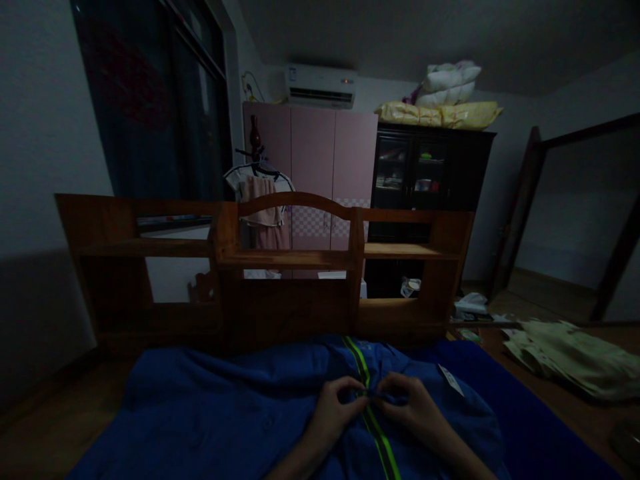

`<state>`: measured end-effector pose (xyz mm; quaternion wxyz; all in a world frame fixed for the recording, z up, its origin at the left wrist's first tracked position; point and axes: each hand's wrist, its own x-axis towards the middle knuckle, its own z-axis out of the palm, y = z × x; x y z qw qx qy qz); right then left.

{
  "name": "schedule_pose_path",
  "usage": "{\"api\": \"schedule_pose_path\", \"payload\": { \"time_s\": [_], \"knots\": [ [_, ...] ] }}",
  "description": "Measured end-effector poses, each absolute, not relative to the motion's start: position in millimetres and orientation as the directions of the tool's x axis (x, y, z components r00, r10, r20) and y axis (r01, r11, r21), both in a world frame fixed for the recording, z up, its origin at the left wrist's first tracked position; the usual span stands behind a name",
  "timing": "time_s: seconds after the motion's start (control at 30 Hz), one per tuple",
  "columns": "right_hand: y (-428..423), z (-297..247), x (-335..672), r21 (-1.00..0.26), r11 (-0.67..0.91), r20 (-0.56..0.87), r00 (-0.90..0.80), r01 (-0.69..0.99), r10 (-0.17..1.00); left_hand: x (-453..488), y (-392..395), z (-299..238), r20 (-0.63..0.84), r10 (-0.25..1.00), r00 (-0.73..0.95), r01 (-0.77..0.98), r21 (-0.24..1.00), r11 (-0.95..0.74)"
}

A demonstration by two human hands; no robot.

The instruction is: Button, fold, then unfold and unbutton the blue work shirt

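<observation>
A blue garment (230,407) with a yellow-green striped band (381,440) lies spread out in front of me. My left hand (336,407) pinches the cloth at the band, thumb and forefinger closed on it. Close beside it, my right hand (407,403) also grips a fold of the same cloth between thumb and fingers. The two sets of fingertips nearly meet over the band. Whatever small part sits between them is too dark and small to make out. A white tag (451,380) lies on the garment to the right of my right hand.
A wooden shelf unit (290,258) stands right behind the garment. Dark blue cloth (525,413) lies under it at the right. Farther right is a pile of pale green cloth (575,357). Pink wardrobe doors (313,153) and a black cabinet (470,167) are at the back.
</observation>
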<state>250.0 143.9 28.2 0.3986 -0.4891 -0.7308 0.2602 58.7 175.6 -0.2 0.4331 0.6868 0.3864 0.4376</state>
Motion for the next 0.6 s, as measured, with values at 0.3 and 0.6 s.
{"api": "schedule_pose_path", "payload": {
  "time_s": [0.3,0.6],
  "knots": [
    [146,15,245,-0.558,0.489,0.463,-0.238,0.670,0.854,61,172,4,0.297,0.905,0.305,0.209,0.906,-0.368],
    [146,18,249,-0.576,0.482,0.377,-0.309,0.660,0.873,61,166,5,0.389,0.862,0.326,0.277,0.832,-0.481]
  ]
}}
